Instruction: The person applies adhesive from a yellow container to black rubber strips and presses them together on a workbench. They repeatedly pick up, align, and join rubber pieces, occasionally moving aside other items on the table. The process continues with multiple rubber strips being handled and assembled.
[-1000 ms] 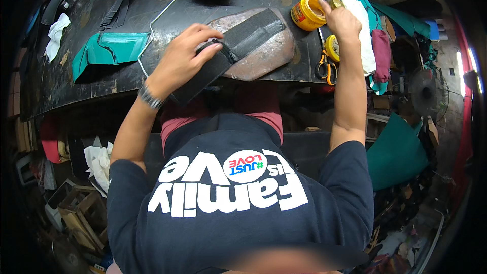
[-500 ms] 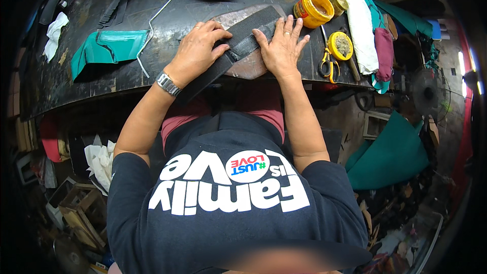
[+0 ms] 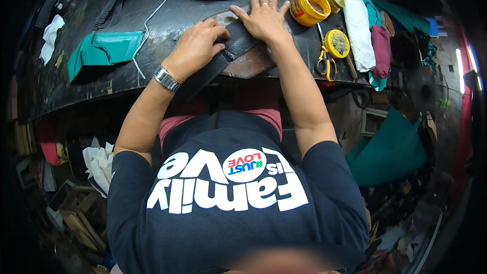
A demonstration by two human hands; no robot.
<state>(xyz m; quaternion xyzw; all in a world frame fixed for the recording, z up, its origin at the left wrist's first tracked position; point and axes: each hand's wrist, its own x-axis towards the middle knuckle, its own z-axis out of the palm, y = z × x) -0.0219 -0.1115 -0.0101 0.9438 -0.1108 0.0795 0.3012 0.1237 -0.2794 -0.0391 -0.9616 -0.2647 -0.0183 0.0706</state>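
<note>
A worker presses a long black strip (image 3: 223, 58) of leather-like material flat against a worn slab (image 3: 253, 63) on a dark, stained workbench (image 3: 101, 83); the strip runs diagonally from under the right hand (image 3: 264, 18) down past the left wrist to the bench's near edge. The right hand lies open, fingers spread, palm down on the strip's upper end, while the left hand (image 3: 195, 48) is curled with knuckles bent, bearing down on the middle; whether its fingertips pinch the strip's edge cannot be told from this angle. An open yellow tin (image 3: 309, 7) of what looks like adhesive stands just beside the right hand, and orange-handled scissors (image 3: 323, 63) and the tin's lid (image 3: 337, 43) lie near the right forearm. A sweep of that hand outward could knock the tin, and uneven pressure could leave the strip skewed or creased, since its lower end hangs off the bench unsupported. Half a second ago both hands rested lower on the strip, close together; a second ago the right hand was up at the tin. Since then the right hand has slid toward the far end of the strip, flattening it.
</note>
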